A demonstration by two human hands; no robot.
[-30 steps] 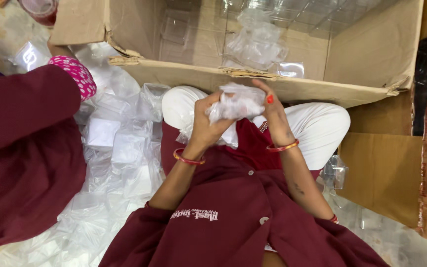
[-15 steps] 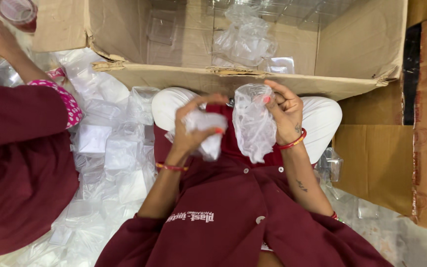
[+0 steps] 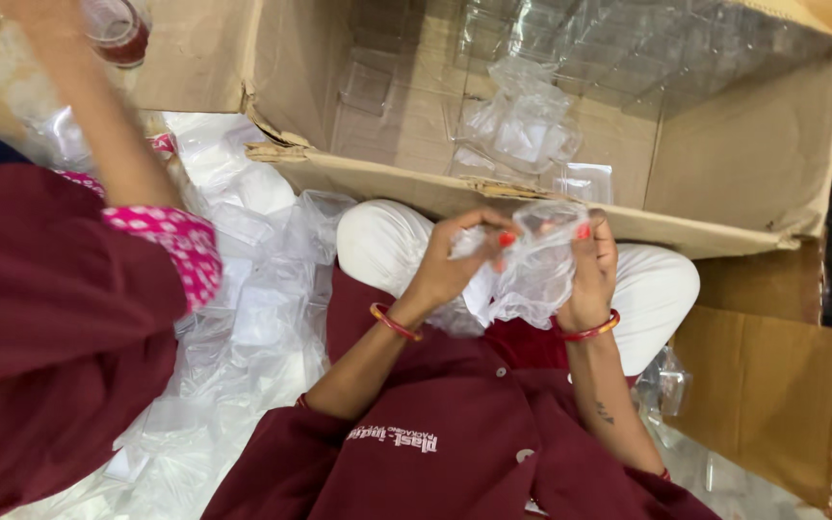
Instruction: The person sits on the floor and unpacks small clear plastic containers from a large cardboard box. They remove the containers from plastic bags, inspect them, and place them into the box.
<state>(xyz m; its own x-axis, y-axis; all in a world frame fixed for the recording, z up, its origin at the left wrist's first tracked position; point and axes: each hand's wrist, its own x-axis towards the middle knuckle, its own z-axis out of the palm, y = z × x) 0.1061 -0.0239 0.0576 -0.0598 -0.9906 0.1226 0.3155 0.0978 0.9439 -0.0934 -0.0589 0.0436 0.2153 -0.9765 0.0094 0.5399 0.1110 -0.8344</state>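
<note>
Single head cam only, no 2nd view for overlap. Worn high, aimed steeply down, close range. Lap and both hands framed at centre, cardboard box (image 3: 570,207) at 12 o'clock, co-worker's sleeve (image 3: 50,318) at 9 o'clock.

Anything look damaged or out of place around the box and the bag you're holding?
The cardboard box has a torn, ragged near edge, and its left corner flap is ripped. Loose clear plastic pieces lie strewn over the floor on the left. The clear plastic bag between the left hand and right hand looks crumpled but whole.
</note>
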